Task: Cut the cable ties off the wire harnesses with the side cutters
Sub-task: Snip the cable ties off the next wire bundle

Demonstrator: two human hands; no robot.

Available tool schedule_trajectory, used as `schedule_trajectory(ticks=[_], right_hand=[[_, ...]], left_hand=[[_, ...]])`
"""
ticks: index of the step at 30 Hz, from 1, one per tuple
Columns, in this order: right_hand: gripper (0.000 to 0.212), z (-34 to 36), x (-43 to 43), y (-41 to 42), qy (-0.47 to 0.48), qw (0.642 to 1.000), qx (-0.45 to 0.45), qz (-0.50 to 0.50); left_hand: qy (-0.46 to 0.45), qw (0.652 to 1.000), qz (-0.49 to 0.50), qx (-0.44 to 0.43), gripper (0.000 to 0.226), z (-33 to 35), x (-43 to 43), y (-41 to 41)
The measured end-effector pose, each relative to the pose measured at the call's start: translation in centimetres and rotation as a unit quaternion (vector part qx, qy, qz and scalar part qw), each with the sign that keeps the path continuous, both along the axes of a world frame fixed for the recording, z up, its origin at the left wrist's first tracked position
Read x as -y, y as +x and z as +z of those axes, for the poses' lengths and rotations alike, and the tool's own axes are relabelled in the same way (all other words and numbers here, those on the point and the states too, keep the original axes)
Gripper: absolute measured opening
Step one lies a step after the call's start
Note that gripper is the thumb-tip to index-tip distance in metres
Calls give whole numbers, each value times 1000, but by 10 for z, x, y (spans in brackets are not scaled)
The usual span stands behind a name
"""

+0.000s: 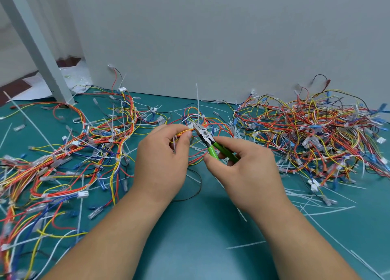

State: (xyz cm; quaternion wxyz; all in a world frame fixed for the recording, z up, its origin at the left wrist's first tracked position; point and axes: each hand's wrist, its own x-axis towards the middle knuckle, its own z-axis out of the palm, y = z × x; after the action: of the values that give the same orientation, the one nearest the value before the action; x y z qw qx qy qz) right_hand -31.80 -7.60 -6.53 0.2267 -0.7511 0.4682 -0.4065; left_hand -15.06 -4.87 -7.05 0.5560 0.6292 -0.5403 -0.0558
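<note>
— Centre of frame, what's held?
— Left hand pinches a thin harness of red and yellow wires between thumb and fingers, just left of a white cable tie. Right hand is wrapped round the green handles of the side cutters, jaws narrow, tips at the tie's head. Cut through or not, can't tell.
— Handling?
— Harness looks light and floppy, probably springy. It wants holding close beside the tie, as the left hand does. Tie looks like thin stiff plastic, snug on the wires, so nip the strap only; insulation would nick easily. Long tail stands up toward upper centre and may flick off.
— Rest?
— Left pile and right pile of harnesses on green mat, tie offcuts lower right.
</note>
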Motion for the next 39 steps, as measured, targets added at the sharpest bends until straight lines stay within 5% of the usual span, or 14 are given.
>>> schedule_trajectory(ticks=[7,19,24,26,30,33,39], right_hand=[[29,0,0,1,-2,1000,10,-11],[14,2,0,0,20,1000,-15,11],[21,5,2,2,34,997,68,16],[18,10,2,3,102,978,180,16],[27,16,-3,8,300,864,385,126],[41,17,-11,15,336,835,380,214],[47,16,-12,17,334,844,370,199]], left_hand=[[-16,997,12,79,11,3,-2,0],[-15,998,13,65,11,2,0,0],[-13,998,14,56,11,2,0,1],[-12,999,21,45,10,1,0,2],[-14,1000,16,19,11,1,1,1],[-11,1000,-13,15,19,1,0,-1],[-35,992,-103,-66,40,4,-5,-7]])
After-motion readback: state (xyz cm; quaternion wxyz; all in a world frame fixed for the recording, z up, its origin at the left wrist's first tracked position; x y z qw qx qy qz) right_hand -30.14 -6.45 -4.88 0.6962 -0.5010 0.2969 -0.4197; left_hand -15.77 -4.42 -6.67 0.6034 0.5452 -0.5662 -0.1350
